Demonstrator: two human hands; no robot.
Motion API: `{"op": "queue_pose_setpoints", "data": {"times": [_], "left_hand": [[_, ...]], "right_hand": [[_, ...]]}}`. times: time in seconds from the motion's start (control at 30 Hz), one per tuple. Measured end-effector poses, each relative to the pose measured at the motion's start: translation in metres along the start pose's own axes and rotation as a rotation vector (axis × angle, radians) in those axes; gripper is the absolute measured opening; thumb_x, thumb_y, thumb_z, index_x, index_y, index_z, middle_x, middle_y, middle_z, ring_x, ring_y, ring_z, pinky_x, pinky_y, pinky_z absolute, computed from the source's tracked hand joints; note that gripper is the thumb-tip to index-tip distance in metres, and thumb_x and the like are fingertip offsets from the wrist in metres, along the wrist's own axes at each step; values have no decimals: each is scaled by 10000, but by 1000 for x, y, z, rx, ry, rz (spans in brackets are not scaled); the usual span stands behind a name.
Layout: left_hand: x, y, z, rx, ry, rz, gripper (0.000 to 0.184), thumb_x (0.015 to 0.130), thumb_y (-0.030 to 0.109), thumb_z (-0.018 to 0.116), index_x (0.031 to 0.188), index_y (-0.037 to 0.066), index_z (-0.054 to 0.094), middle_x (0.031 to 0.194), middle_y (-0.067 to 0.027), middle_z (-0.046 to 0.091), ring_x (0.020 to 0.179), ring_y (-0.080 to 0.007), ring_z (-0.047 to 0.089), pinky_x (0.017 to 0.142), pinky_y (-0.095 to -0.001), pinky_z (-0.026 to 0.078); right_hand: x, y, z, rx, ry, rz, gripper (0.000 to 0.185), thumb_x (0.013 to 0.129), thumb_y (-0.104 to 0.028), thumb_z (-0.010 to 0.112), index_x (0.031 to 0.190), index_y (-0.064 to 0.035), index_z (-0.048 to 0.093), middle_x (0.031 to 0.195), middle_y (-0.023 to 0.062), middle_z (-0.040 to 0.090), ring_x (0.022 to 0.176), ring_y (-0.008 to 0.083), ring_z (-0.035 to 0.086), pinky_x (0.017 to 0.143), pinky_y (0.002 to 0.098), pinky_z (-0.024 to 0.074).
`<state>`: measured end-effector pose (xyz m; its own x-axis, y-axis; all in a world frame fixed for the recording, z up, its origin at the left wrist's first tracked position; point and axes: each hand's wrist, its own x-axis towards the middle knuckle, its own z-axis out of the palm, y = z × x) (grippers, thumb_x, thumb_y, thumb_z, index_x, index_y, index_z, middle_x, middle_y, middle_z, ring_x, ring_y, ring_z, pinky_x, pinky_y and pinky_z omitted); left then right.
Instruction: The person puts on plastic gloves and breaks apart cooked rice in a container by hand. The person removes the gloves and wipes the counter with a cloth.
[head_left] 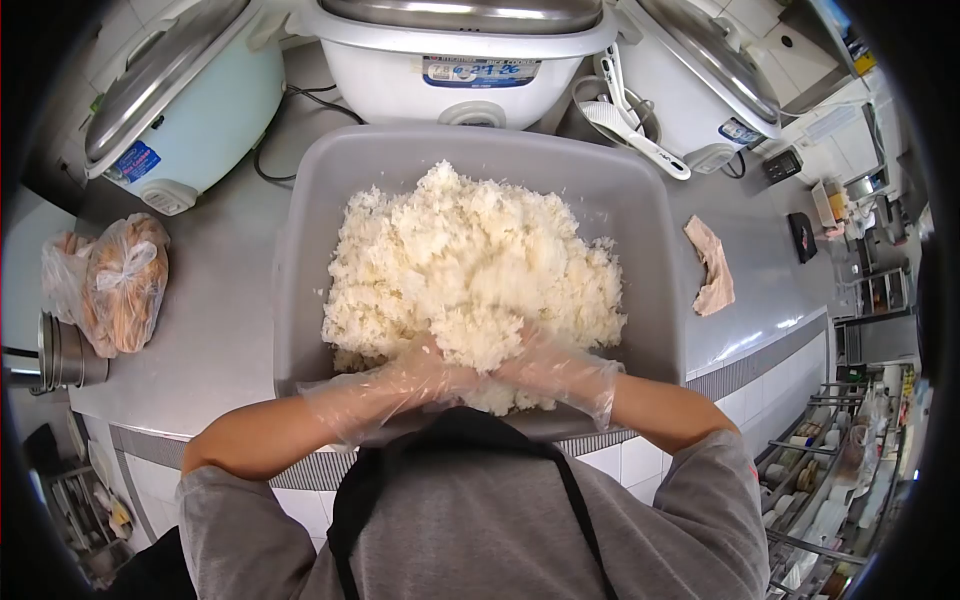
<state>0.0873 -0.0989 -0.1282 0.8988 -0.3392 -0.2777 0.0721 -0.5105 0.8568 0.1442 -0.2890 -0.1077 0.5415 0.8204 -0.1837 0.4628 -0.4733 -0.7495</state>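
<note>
A large heap of white rice (470, 250) fills the middle of a grey plastic tub (665, 300). Both hands wear clear plastic gloves and are in the near side of the heap. My left hand (440, 365) and my right hand (525, 355) are close together, with a clump of rice between and on top of them. The fingers of both hands are buried in the rice or blurred, so their shape is unclear. Some rice sticks to the gloves.
Three rice cookers stand behind the tub: left (205, 100), middle (380, 75) and right (680, 70). White paddles (625, 130) rest on a metal pot. Bagged brown items (125, 285) lie left, a crumpled cloth (710, 265) right. Wire shelving (830, 450) stands lower right.
</note>
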Motion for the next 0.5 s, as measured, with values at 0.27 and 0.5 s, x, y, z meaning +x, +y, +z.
{"op": "queue_pose_setpoints", "data": {"times": [0.27,0.5], "left_hand": [[4,49,-53,-553,204,-70,469,798,168,708,1177,-36,522,1014,-150,631,927,-176,590,818,-263,466],[-5,60,-88,-267,38,-119,656,793,265,717,1297,-11,402,1200,-205,544,1037,-236,575,834,-309,491]], "right_hand": [[-2,-13,-29,1104,307,148,609,867,-252,614,1336,-4,316,1281,120,481,1168,197,465,1015,336,372],[-5,-43,-69,569,505,247,631,796,-140,703,1287,37,349,1182,145,561,1084,224,549,966,353,439]]}}
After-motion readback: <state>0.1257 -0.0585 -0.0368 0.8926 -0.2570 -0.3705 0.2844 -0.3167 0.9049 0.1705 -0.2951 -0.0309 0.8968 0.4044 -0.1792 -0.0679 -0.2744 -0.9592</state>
